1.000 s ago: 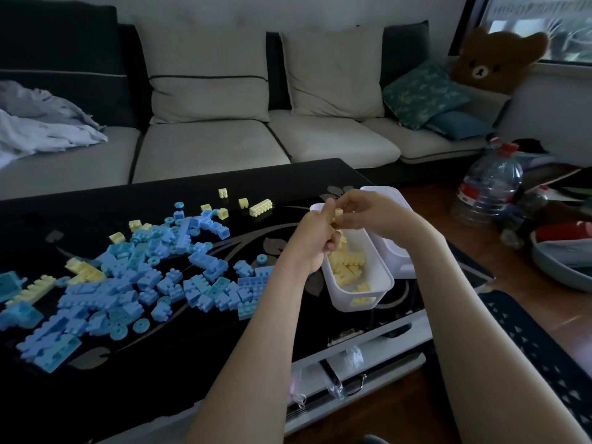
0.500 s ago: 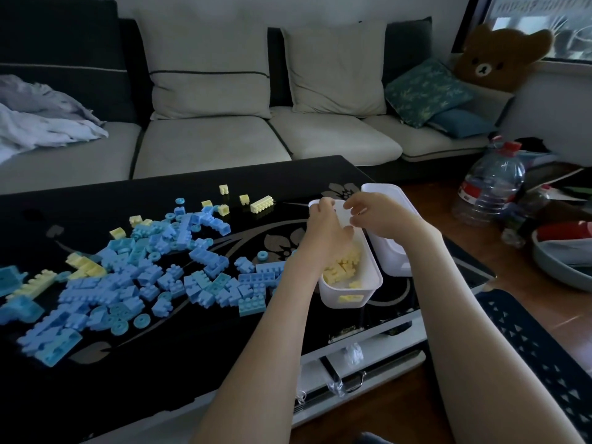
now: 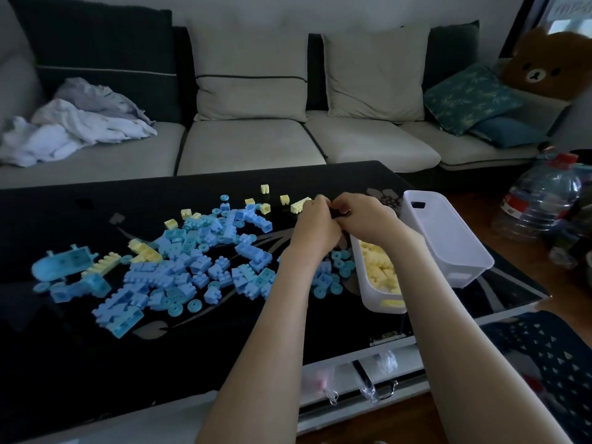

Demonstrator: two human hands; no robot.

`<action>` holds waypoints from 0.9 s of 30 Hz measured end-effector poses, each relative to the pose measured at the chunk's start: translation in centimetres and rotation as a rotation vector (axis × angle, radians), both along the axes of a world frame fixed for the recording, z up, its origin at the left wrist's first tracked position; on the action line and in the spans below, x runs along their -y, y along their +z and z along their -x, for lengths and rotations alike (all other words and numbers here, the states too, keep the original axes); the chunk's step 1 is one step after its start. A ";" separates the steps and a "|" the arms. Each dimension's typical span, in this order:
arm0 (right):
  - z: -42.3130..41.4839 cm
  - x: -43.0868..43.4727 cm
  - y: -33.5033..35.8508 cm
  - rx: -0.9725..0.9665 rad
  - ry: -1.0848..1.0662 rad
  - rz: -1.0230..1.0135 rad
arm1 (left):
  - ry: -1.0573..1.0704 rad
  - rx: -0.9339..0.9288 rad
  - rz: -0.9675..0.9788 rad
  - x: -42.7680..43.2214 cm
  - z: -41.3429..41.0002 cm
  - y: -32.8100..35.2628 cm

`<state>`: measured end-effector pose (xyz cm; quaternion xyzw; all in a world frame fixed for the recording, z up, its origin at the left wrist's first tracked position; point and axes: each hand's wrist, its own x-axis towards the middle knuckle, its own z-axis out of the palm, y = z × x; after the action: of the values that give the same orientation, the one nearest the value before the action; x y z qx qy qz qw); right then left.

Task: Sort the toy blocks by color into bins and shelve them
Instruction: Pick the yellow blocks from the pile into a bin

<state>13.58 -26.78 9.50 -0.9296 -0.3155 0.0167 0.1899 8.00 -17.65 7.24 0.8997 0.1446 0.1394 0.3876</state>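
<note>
A heap of blue toy blocks point(image 3: 192, 261) covers the left half of the black glass table point(image 3: 96, 363), with a few yellow blocks point(image 3: 144, 249) mixed in. Small yellow blocks point(image 3: 265, 188) lie loose at the far side. A long yellow block point(image 3: 299, 205) touches the fingers of my left hand point(image 3: 315, 225). My right hand point(image 3: 363, 217) meets the left one fingertip to fingertip just beyond a white bin point(image 3: 360, 274) that holds yellow blocks. Both hands are curled; whether they hold anything is hidden. A second white bin point(image 3: 448, 238) stands empty to the right.
A sofa point(image 3: 250, 142) with cushions and a crumpled cloth point(image 3: 73, 123) runs behind the table. A large water bottle point(image 3: 541, 200) and clutter sit on the floor at the right, and a plush bear point(image 3: 541, 65) sits above them. The table's near right corner drops off beside the bins.
Both hands have moved from over the yellow bin toward the far side of the table, and now reach the long yellow block. The view has tilted slightly left.
</note>
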 end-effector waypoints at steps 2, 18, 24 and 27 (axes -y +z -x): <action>0.7 -1.7 -0.3 -0.003 0.036 -0.003 | 0.038 -0.045 -0.074 -1.5 0.5 -0.6; 10.1 -17.8 -4.6 -0.169 0.435 -0.102 | 0.577 -0.308 -0.305 -18.5 11.4 -3.2; 12.8 -24.8 -6.3 -0.162 0.531 -0.077 | 0.818 -0.456 -0.229 -22.8 14.4 -5.3; 12.9 -26.8 -7.3 -0.120 0.450 0.066 | 0.817 -0.486 -0.245 -23.4 15.0 -6.2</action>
<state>0.66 -0.03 2.23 -0.8388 -0.5023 0.1240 0.1693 -7.04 5.75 1.08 0.8149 0.5545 0.0822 0.1474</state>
